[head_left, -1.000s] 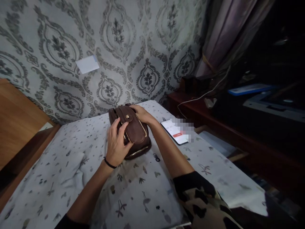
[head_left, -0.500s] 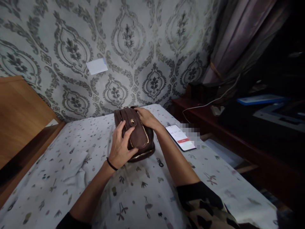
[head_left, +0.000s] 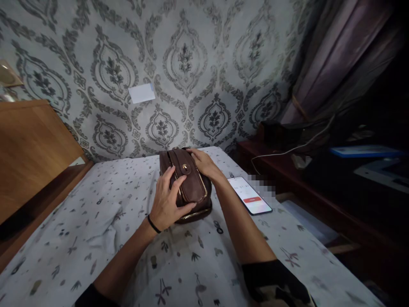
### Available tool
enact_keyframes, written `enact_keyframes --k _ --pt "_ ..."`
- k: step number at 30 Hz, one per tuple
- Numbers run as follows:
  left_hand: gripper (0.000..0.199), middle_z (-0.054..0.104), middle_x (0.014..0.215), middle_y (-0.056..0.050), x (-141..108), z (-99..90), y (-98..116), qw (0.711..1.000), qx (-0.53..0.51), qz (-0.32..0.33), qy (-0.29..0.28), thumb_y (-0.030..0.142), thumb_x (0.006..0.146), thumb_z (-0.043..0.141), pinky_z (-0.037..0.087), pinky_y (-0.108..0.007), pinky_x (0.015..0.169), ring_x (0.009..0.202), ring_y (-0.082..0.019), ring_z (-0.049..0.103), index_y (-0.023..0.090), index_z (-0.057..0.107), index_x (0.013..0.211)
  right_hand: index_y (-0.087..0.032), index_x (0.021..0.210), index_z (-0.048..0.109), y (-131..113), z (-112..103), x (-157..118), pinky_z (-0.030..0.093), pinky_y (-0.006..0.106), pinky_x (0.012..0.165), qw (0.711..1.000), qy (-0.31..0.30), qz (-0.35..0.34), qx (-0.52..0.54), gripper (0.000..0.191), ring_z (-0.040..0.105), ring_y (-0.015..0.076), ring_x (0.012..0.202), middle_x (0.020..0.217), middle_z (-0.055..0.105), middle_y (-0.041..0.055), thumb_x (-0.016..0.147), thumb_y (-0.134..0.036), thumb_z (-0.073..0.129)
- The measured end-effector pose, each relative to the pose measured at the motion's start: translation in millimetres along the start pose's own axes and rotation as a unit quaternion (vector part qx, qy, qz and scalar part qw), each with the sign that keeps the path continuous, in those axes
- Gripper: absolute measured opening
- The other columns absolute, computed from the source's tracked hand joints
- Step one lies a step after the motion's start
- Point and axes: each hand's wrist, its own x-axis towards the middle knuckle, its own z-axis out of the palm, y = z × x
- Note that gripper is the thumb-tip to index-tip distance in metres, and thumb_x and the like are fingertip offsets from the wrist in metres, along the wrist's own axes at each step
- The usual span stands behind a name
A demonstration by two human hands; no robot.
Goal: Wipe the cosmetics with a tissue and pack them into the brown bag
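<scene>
The left hand [head_left: 164, 205] spreads unclenched fingers over the near left of the brown bag [head_left: 193, 187], which sits mid-scene on printed cloth [head_left: 128, 187]. The right hand [head_left: 205, 164] touches its far right side, grip unclear. Steadying seems in hand; any next move calls for even support.

the bag [head_left: 194, 187] before you is dark brown, trimmed with gold zips [head_left: 205, 189] and a gold stud [head_left: 184, 167]. you wear a black wristband [head_left: 154, 225], and your right sleeve [head_left: 265, 277] is black with beige patches. your sheet [head_left: 134, 183] is white, scattered with small grey and brown motifs; the wallpaper [head_left: 184, 59] repeats dark grey damask medallions on pale grey; the curtain [head_left: 338, 55] is dusky mauve.
</scene>
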Motion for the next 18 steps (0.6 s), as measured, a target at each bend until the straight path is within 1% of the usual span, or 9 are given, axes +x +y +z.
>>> enact_keyframes --k 6,9,12,15,18 --pt "0.07 0.028 0.153 -0.018 -0.7 0.7 -1.1 1.0 -0.007 0.0 -0.002 0.041 0.078 0.072 0.03 -0.057 0.116 0.145 -0.037 0.027 0.023 0.041 0.139 -0.021 0.12 0.068 1.4 -0.5 0.5 0.04 0.042 0.108 1.0 -0.001 0.003 0.012 0.04 0.061 0.0243 0.118 0.123 0.07 0.0081 0.09 -0.018 0.043" --pt "0.071 0.027 0.154 -0.019 -0.9 1.1 -2.1 1.0 -0.018 -0.003 -0.003 0.039 0.078 0.073 0.03 -0.057 0.116 0.145 -0.037 0.027 0.021 0.042 0.139 -0.021 0.116 0.07 2.4 0.7 1.3 0.04 0.043 0.108 0.999 0.015 0.011 0.045 0.037 0.061 0.0243 0.116 0.12 0.071 0.0071 0.09 -0.022 0.044" --pt "0.071 0.027 0.153 -0.019 -1.0 1.5 -3.4 1.0 -0.03 -0.005 -0.004 0.041 0.078 0.073 0.032 -0.058 0.115 0.145 -0.037 0.028 0.022 0.041 0.139 -0.022 0.114 0.07 -0.1 1.0 -1.2 0.041 0.045 0.107 0.997 0.034 0.026 0.065 0.035 0.062 0.025 0.113 0.117 0.072 0.0066 0.092 -0.029 0.044" --pt "0.072 0.028 0.153 -0.018 -1.4 1.8 -4.3 0.999 -0.033 -0.003 -0.003 0.042 0.078 0.073 0.032 -0.059 0.115 0.145 -0.037 0.028 0.023 0.041 0.139 -0.02 0.117 0.068 -9.4 -0.2 -13.5 0.042 0.045 0.107 0.997 0.042 0.039 0.055 0.041 0.061 0.027 0.116 0.12 0.07 0.0099 0.095 -0.041 0.041" --pt "0.072 0.028 0.153 -0.018 -1.9 2.8 -5.3 0.999 -0.033 -0.002 -0.002 0.042 0.079 0.072 0.032 -0.059 0.115 0.145 -0.036 0.027 0.024 0.039 0.14 -0.021 0.129 0.06 -23.6 3.9 -40.7 0.038 0.046 0.111 0.997 0.065 0.04 0.029 0.048 0.056 0.0274 0.124 0.132 0.063 0.0113 0.095 -0.049 0.042"
